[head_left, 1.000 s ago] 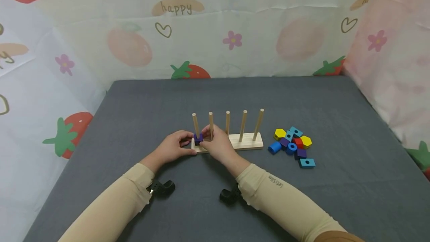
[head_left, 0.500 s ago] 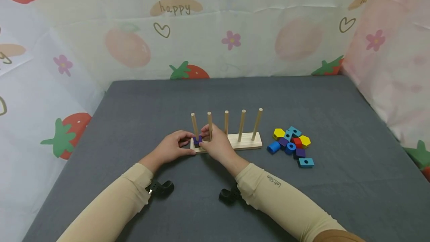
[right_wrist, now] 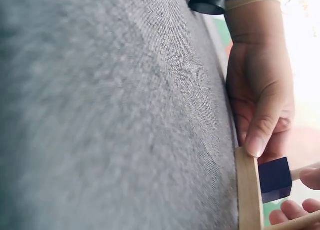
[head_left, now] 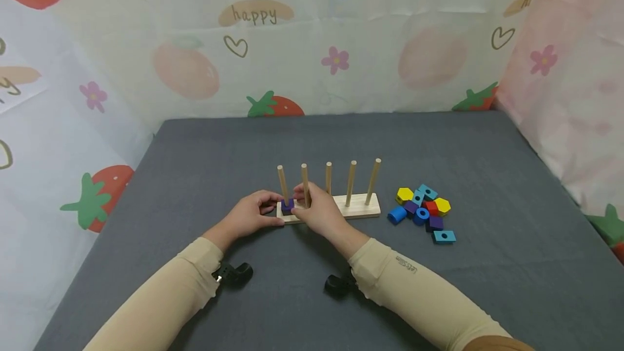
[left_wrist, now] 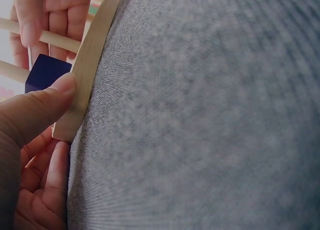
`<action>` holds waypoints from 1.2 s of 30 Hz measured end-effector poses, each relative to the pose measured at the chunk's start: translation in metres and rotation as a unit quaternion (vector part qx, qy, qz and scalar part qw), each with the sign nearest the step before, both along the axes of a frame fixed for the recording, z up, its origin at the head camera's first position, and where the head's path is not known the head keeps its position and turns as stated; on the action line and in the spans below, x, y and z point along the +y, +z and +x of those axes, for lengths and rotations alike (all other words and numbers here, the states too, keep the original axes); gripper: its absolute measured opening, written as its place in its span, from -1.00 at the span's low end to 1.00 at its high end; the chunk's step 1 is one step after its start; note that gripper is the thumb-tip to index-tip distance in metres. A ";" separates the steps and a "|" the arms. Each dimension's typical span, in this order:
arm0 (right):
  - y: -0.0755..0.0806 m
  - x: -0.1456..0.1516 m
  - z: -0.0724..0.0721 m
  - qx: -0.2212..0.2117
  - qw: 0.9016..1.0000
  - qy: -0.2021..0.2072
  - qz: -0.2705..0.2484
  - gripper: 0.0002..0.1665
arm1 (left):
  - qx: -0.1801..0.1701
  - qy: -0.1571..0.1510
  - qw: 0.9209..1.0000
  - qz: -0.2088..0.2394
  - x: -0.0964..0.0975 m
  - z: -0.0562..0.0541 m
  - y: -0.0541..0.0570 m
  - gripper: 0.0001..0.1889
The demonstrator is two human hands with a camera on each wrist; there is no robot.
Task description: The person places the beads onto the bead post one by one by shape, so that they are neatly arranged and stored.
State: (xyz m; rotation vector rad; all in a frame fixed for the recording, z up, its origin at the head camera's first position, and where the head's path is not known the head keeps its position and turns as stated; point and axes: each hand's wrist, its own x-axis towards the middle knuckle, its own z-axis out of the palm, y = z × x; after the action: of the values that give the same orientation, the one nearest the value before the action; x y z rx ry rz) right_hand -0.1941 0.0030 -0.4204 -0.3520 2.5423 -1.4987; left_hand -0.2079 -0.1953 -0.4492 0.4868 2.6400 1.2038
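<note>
A purple square block [head_left: 287, 207] sits at the foot of the leftmost peg [head_left: 283, 184] of a wooden peg stand [head_left: 361, 205]. My left hand [head_left: 251, 212] grips the stand's left end, its thumb on the front edge. In the left wrist view that thumb lies close beside the purple block [left_wrist: 49, 73]. My right hand [head_left: 322, 211] is around the second peg [head_left: 305, 184], just right of the block. Its fingertips are apart from the block [right_wrist: 275, 177] in the right wrist view. Part of the stand is hidden behind my right hand.
To the right of the stand lies a loose group of blocks: yellow hexagons [head_left: 404, 195], blue cylinders [head_left: 397, 215], light blue rectangles [head_left: 444, 237], purple squares [head_left: 435, 223] and a red one [head_left: 431, 207]. Other bare pegs [head_left: 372, 180] stand upright on the stand.
The purple block has slid down the leftmost peg to the base. My right fingers have come slightly up and away from it. The left hand stays on the stand.
</note>
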 end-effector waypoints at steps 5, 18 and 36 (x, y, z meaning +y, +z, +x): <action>0.004 0.010 0.005 0.013 1.000 0.018 -0.001 -0.46 | -0.003 0.003 1.000 -0.005 0.001 0.001 0.000 -0.49; 0.012 0.052 0.014 -0.021 0.995 0.079 -0.052 -0.41 | -0.007 0.007 1.000 -0.016 0.000 -0.001 -0.002 -0.49; 0.030 0.189 0.008 0.000 0.998 0.059 -0.006 -0.62 | -0.003 0.016 0.999 -0.037 0.001 -0.001 0.000 -0.47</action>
State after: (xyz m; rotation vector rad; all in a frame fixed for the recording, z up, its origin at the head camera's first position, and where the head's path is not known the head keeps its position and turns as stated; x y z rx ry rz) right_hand -0.1857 0.1918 -0.3904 -0.4944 2.4658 -1.4710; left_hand -0.2086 -0.1946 -0.4490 0.4281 2.6862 1.1111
